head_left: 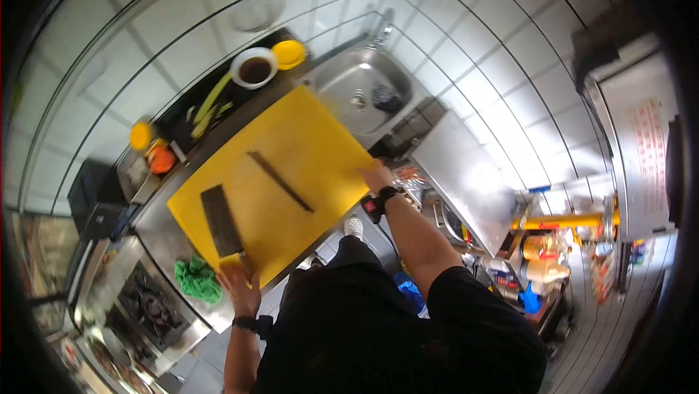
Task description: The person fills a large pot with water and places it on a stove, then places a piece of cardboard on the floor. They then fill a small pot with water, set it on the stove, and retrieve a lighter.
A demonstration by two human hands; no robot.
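View from above, looking down a person's black shirt to a steel worktop (156,223). A large yellow cutting board (306,143) lies across it, turned so that one corner points at the person and hangs over the worktop's front edge.

The right hand (377,175), with a dark band on its wrist, grips the board's right-hand edge near the corner. Its fingers are pressed together and curl over the rim, with the thumb on top.

The left hand (240,285), also with a dark wristband, is at the board's near corner. Its fingers are bent and close together, but it is too small and blurred to tell whether they close round the board's edge or round a handle.

A cleaver (220,221) with a dark, rectangular blade lies flat on the board just above this hand, handle end toward it. A long thin dark strip (280,181) lies flat near the board's middle, well apart from the cleaver.

A crumpled green cloth (198,279) sits on the worktop just beside the left hand. At the worktop's far edge are a white bowl (254,68) of dark liquid, a yellow dish (289,53) touching it, and green stalks (207,103). A steel sink (364,88) is set in beyond the board's far corner. A gas burner (153,306) stands at the worktop's left end.
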